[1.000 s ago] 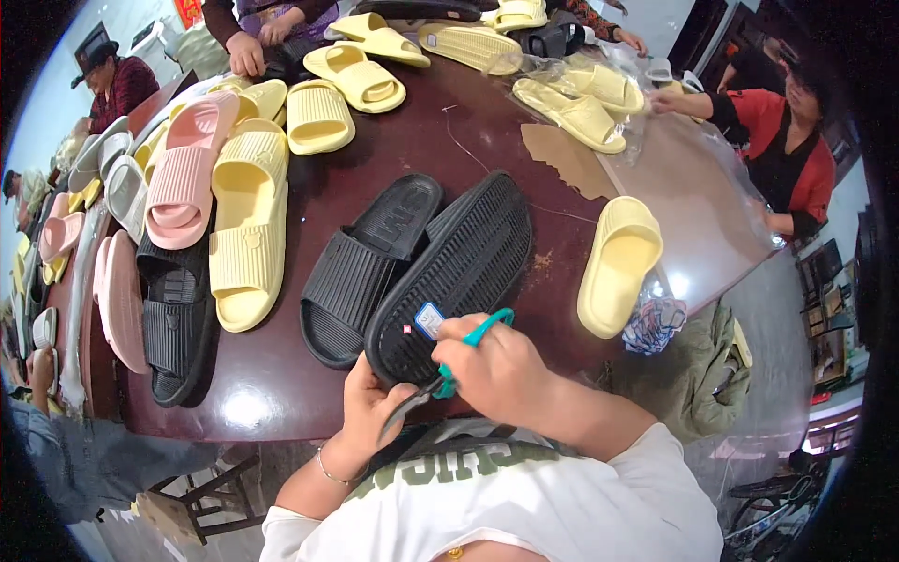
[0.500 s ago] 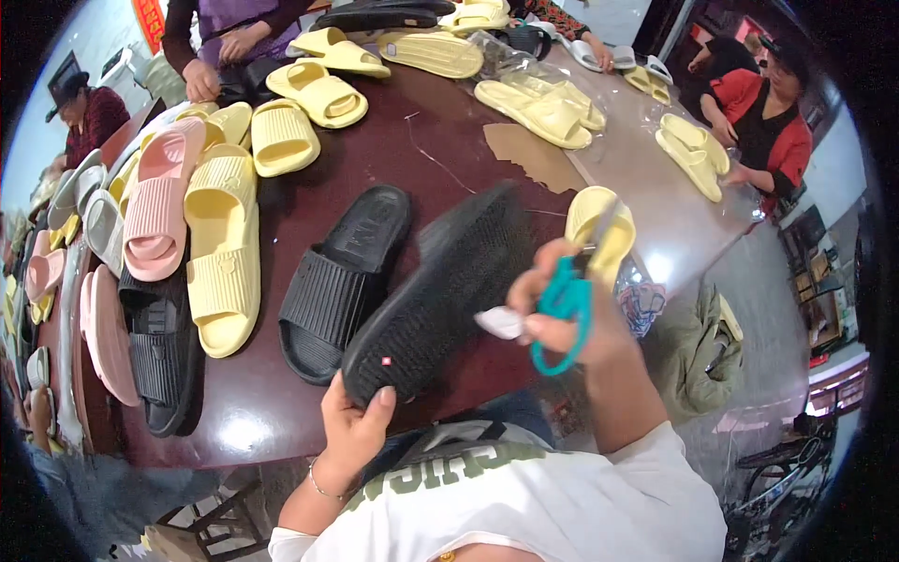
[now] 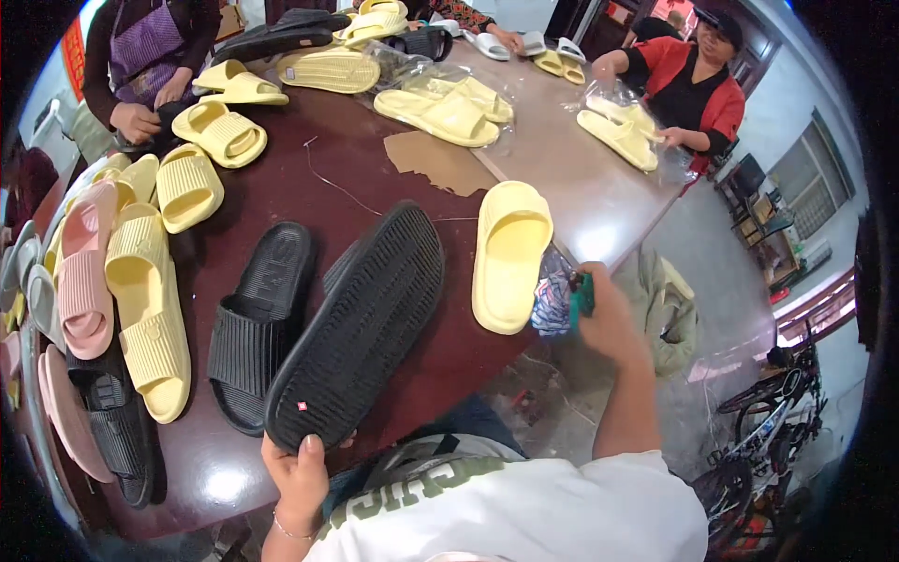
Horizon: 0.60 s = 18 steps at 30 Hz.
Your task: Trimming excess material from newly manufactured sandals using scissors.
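My left hand grips the near end of a black slide sandal, thumb on top. Its ridged sole faces me, with a small red-and-white mark near the gripped end. Close by on its left, another black slide lies on the table with its strap up. My right hand is closed round teal-handled scissors beside the table edge; the blades cannot be made out. Between the hands lies a yellow slide. A blue-and-white patterned bundle is next to the scissors.
Yellow, pink and black slides crowd the left of the dark red table. More yellow pairs, some in clear plastic, lie at the far side. A co-worker in red handles a bagged pair; others stand across the table. Brown paper lies mid-table.
My right hand has drawn away from the black slide to the table's right edge with the scissors. The small white piece by its fingers no longer shows. My left hand still holds the slide.
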### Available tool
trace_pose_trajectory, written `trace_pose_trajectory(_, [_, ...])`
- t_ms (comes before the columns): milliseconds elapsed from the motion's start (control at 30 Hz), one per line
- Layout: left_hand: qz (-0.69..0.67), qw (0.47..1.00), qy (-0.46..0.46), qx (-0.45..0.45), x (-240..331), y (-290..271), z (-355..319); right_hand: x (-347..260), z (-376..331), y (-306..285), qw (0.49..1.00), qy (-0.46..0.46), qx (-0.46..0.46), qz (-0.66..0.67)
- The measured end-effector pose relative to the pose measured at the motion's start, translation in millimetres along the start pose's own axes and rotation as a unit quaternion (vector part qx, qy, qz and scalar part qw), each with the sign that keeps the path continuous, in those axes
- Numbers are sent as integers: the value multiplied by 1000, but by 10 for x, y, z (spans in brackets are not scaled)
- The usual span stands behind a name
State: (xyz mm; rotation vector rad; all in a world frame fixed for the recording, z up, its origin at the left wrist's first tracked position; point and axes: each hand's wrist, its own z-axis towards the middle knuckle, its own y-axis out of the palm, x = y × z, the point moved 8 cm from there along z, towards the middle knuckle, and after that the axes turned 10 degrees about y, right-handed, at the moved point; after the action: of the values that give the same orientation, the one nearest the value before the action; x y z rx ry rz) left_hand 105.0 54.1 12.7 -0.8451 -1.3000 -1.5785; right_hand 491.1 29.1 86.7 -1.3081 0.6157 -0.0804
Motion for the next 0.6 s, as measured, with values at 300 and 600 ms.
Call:
trace_pose_trajectory(300, [55, 997, 14, -58, -21, -103, -100, -42, 0, 7, 992, -23, 19, 124])
trace_pose_trajectory(600, [300, 861, 327, -247, 627, 221, -24, -618, 35, 384, 779, 53, -96, 617])
